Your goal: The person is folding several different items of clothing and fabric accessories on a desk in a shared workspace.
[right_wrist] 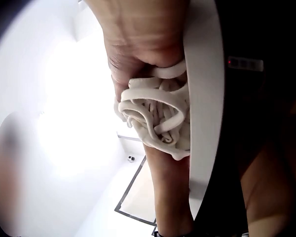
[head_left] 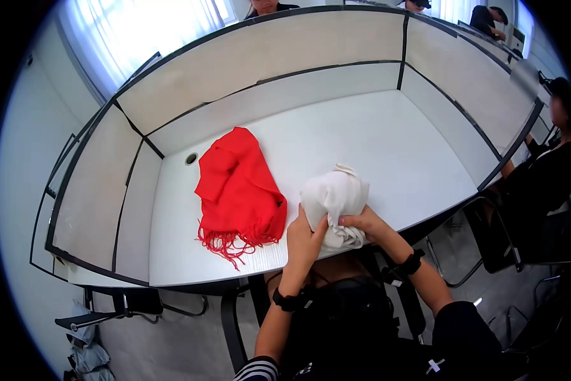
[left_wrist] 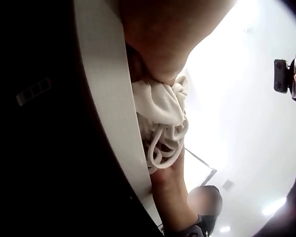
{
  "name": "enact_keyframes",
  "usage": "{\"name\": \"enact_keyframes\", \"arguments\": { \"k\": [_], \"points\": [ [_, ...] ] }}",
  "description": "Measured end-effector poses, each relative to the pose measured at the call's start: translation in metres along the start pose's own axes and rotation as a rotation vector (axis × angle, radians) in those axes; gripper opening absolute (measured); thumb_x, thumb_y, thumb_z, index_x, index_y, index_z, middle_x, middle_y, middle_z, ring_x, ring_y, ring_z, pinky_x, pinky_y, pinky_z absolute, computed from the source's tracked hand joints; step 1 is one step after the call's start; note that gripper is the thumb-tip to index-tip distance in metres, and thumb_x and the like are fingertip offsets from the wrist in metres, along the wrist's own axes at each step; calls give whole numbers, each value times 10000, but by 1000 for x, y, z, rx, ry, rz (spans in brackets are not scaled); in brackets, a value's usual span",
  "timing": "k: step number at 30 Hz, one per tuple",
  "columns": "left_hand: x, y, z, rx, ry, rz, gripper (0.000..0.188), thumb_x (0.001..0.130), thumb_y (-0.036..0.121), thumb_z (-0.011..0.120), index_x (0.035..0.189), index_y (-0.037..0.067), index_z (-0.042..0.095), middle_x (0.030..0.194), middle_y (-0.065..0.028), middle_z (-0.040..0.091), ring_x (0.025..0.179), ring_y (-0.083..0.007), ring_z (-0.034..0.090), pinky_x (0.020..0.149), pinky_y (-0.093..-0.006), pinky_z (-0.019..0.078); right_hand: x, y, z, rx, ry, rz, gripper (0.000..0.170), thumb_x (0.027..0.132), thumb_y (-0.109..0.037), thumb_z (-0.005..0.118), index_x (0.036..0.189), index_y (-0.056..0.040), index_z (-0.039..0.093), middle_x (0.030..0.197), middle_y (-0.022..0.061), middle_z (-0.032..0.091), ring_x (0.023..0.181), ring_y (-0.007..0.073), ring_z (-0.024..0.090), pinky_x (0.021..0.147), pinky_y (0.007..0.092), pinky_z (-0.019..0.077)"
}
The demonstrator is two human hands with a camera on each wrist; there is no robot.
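A bundled white cloth [head_left: 336, 193] rests at the table's front edge in the head view, held from both sides. My left hand [head_left: 305, 241] grips its left side, thumb on the front. On its right side my right hand [head_left: 365, 223] grips it, thumb pointing inward. Loose cord-like strands of the white cloth [left_wrist: 160, 106] hang toward the edge in the left wrist view, and loops of it [right_wrist: 153, 106] show below the palm in the right wrist view. Fingertips behind the cloth are hidden. A folded red scarf [head_left: 241, 190] with fringe lies left of the hands, touched by neither.
Low partition panels [head_left: 266, 57] enclose the white table [head_left: 361, 127] at the back and sides. A round cable hole [head_left: 191, 159] is at the back left. Another person [head_left: 552, 152] sits beyond the right panel. Chairs stand below the table.
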State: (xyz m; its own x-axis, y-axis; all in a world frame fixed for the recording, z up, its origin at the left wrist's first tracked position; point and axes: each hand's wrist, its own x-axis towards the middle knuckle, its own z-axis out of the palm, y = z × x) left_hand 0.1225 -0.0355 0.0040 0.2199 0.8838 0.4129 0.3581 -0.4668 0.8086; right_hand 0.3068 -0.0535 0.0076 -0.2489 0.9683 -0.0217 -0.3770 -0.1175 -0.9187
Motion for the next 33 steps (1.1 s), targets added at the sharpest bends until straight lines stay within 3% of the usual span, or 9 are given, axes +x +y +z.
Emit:
{"name": "enact_keyframes", "arguments": {
  "k": [5, 7, 11, 16, 19, 21, 22, 25, 33],
  "points": [
    [1, -20, -5, -225, -103, -139, 387, 1015, 323, 440, 1176, -17, 533, 687, -189, 631, 604, -351, 617, 597, -385, 460, -1, 10, -18, 288, -26, -86, 548, 857, -134, 732, 1327, 6, 486, 1221, 109, 620, 1083, 202, 625, 919, 343, 526],
    [5, -11, -16, -341, -189, -232, 382, 1046, 301, 365, 1024, 7, 608, 626, -49, 596, 552, -89, 546, 547, -264, 409, -24, -10, -32, 245, 254, -122, 460, 914, -192, 666, 1300, 2, 509, 1190, 108, 632, 1048, 212, 641, 883, 348, 547],
    [4, -7, -17, -234, -224, -154, 229, 1011, 193, 466, 1000, 13, 606, 625, -55, 600, 543, -106, 545, 531, -254, 409, -107, -65, -119, 303, 773, -548, 427, 940, -233, 599, 1287, 5, 525, 1068, 89, 630, 968, 199, 650, 831, 317, 541],
    [0, -5, -12, 7, -225, -37, 99, 944, 92, 558, 936, 25, 630, 620, -101, 608, 568, -188, 622, 555, -298, 456, -228, -155, -208, -605, 1622, -1198, 588, 831, -296, 777, 1248, 51, 551, 1209, 165, 636, 1023, 246, 657, 903, 338, 511],
    [0, -5, -11, 20, -225, -44, 91, 941, 90, 562, 941, 29, 630, 623, -99, 613, 574, -191, 628, 558, -300, 460, -256, -172, -282, -1018, 2207, -854, 683, 755, -392, 838, 1199, 60, 584, 1195, 199, 649, 1060, 281, 651, 924, 381, 492],
    [1, -4, -10, 31, -234, -32, 85, 937, 81, 561, 942, 32, 630, 625, -108, 608, 569, -206, 624, 558, -302, 459, -257, -163, -379, -1012, 1842, -793, 728, 754, -471, 803, 1230, 34, 583, 1184, 212, 655, 1082, 355, 637, 946, 405, 475],
    [0, -3, -10, 73, -237, -20, 83, 934, 79, 563, 941, 31, 630, 629, -116, 605, 570, -215, 623, 556, -307, 457, -231, -167, -350, -1074, 1921, -316, 711, 782, -470, 772, 1244, 35, 576, 1190, 231, 645, 1119, 378, 613, 983, 405, 449],
    [0, 2, -8, 160, -221, 12, 72, 920, 87, 580, 919, 30, 625, 645, -137, 590, 558, -261, 588, 543, -351, 434, -192, -147, -435, -1058, 1229, -721, 553, 984, -417, 517, 1275, 54, 532, 1078, 180, 670, 1055, 338, 622, 914, 359, 467],
    [2, 8, -5, 236, -224, 38, 79, 925, 102, 583, 914, 35, 622, 681, -142, 613, 595, -290, 613, 557, -369, 449, -187, -144, -485, -788, 1309, -423, 416, 1015, -369, 474, 1239, -28, 557, 1128, 114, 657, 1129, 310, 596, 913, 375, 473]
  ]
}}
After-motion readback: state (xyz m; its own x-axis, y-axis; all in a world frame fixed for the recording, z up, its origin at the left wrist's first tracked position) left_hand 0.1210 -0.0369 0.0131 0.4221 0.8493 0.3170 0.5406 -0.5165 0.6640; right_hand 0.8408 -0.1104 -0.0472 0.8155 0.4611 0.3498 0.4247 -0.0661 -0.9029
